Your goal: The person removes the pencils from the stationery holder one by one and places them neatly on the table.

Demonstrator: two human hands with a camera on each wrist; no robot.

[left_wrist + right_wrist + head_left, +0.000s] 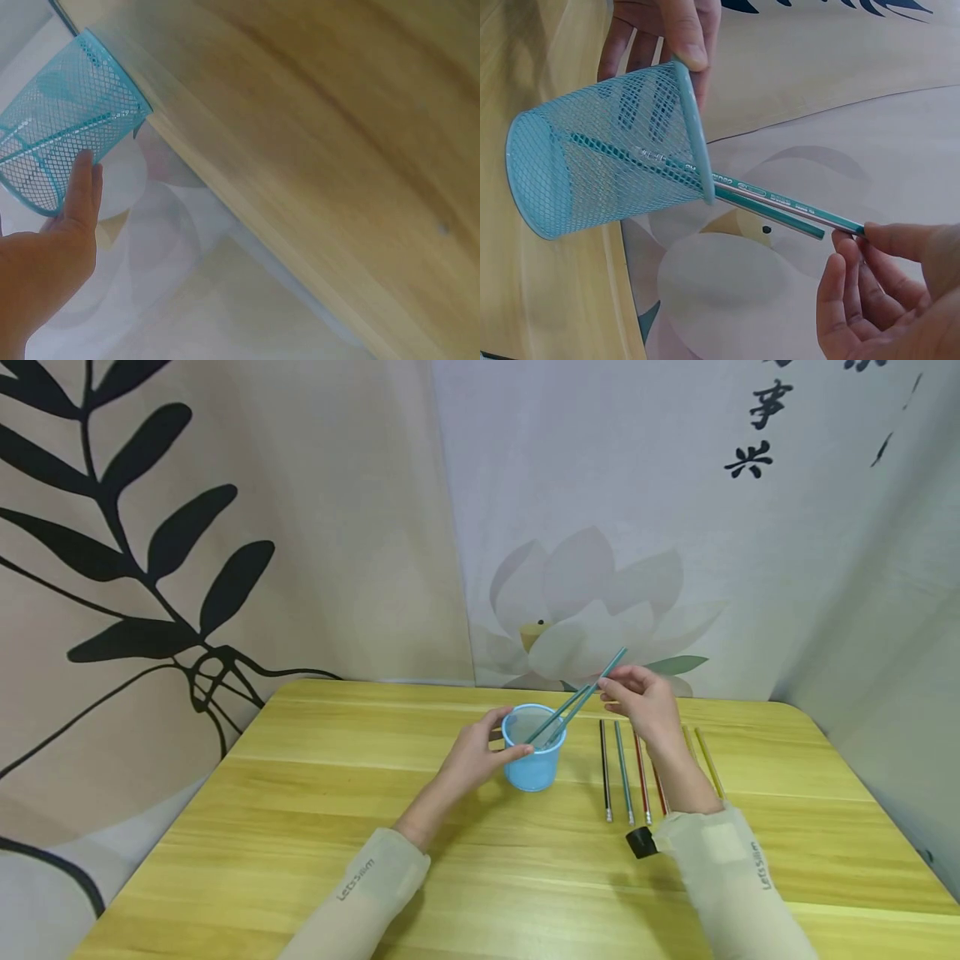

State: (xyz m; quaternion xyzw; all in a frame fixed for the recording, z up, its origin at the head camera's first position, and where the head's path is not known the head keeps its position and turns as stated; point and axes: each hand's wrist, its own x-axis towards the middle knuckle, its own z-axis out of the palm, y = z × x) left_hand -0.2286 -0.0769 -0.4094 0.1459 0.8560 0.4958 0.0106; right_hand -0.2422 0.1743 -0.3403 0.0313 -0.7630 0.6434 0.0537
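A light blue mesh pen cup (532,772) is upright near the back middle of the table. My left hand (474,753) grips it from the left, thumb at the near rim and fingers along the side in the left wrist view. With thumb and fingertips, my right hand (647,703) pinches the upper end of a green pencil (787,201). This pencil slants into the cup, its lower part visible through the mesh. Beside it, a second green pencil (780,218) leans in the cup, its top just short of my right fingers.
Right of the cup, several pencils lie in a row: a black pencil (605,768), a green one (624,772), red ones (642,777) and yellow ones (708,762), partly behind my right forearm. A black object (641,842) shows at my right cuff. Printed curtains hang behind the wooden table (315,827).
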